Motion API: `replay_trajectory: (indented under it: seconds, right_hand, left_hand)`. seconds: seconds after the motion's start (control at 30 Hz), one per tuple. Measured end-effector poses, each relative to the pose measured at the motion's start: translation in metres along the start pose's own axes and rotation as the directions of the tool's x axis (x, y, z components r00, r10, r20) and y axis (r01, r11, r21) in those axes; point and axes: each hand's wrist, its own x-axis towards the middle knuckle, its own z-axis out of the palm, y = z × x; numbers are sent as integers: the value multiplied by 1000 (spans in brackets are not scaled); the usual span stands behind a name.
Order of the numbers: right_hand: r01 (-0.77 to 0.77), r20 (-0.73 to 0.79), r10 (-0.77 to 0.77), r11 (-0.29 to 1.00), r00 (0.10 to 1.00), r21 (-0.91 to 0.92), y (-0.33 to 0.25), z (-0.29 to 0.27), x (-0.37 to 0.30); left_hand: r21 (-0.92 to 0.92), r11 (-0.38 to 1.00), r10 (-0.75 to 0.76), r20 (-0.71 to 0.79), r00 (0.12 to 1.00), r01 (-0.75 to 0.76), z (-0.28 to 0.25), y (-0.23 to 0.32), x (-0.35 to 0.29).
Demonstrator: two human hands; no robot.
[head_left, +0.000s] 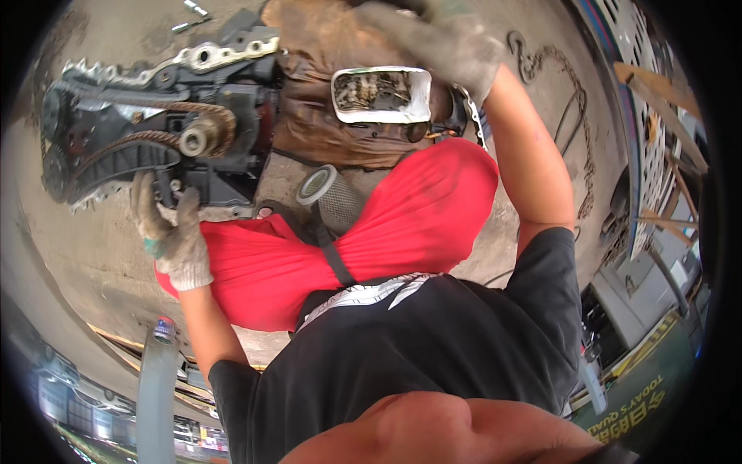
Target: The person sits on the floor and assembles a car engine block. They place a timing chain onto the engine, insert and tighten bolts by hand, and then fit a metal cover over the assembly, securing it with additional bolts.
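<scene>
On the left lies an engine [224,116] with its timing side facing up. A rusty timing chain [154,104] runs around a crankshaft sprocket [199,138], beside a curved black chain guide [127,164]. My left hand [174,240], in a dirty grey-white knit glove, rests at the engine's near edge. Its thumb and fingers are apart, around a small dark part there. My right hand [464,50], gloved too, reaches over the far side of a stained brown sheet [309,143]. Motion smears its fingers, and whatever they may hold cannot be made out.
A white tub [425,97] with dirty small parts stands on the sheet. A perforated metal cylinder [340,205], like a filter, is between my red-covered knees [433,201]. A rusty hooked chain [589,162] lies at right, near a perforated metal panel [657,131]. Small metal pieces [193,11] lie beyond the engine.
</scene>
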Motion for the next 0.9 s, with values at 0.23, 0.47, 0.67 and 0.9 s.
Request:
replay_trajectory:
  seconds: [0.23, 0.47, 0.67, 0.9]
  right_hand:
    - [-406, 355, 652, 723, 671, -559, 131, 19, -103]
    - [-32, 375, 492, 637, 786, -770, 159, 69, -104]
    - [107, 375, 137, 821, 917, -561, 153, 70, -121]
    - [-609, -622, 500, 792, 602, 47, 206, 17, -239]
  left_hand:
    - [106, 982, -167, 126, 978, 154, -13, 19, 6]
    - [94, 970, -235, 116, 965, 225, -18, 13, 6]
    - [134, 971, -215, 136, 967, 197, -20, 7, 5]
    - [198, 974, -148, 195, 969, 109, -36, -22, 7]
